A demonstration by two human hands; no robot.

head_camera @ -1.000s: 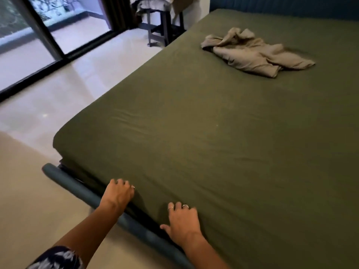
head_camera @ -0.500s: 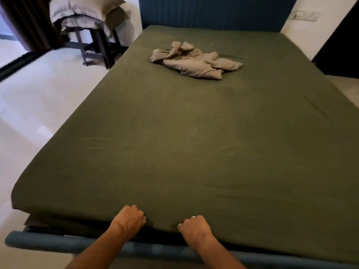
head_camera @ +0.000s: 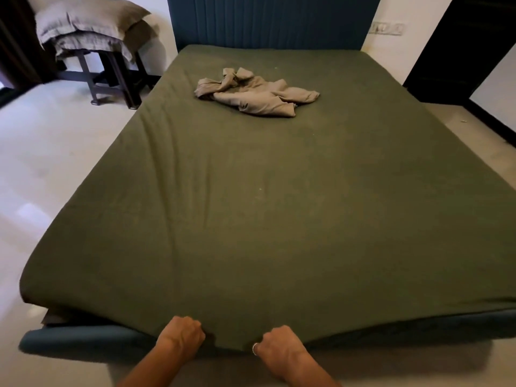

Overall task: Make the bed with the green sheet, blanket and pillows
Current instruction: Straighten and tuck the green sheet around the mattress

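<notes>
**Q:** Head view — where does the sheet [head_camera: 259, 208] lie, and what holds it?

**A:** It covers the whole mattress, up to the headboard [head_camera: 273, 20]. At the foot edge the left hand [head_camera: 183, 335] and right hand [head_camera: 280, 346] both curl over the hem, fists clenched on the cloth, close together near the middle.

**Q:** What has changed?

**A:** A second ago the hands lay flatter at the left foot corner, fingers over the edge. They now grip mid-edge, and the view has swung to face the headboard squarely. The foot hem is likely being pulled taut for tucking, so the sheet stage looks nearly finished.

**Q:** What else is shown?

**A:** A crumpled beige cloth [head_camera: 257, 93] lies on the sheet near the head end. Grey pillows [head_camera: 89, 23] are stacked on a dark stool [head_camera: 111, 76] left of the bed, well apart from the hands.

**Q:** What stays unclear?

**A:** Fingertips are hidden under the hem. The right foot corner is cut off. Whether the beige cloth is the blanket cannot be told. The frame [head_camera: 81, 339] shows only in part.
</notes>
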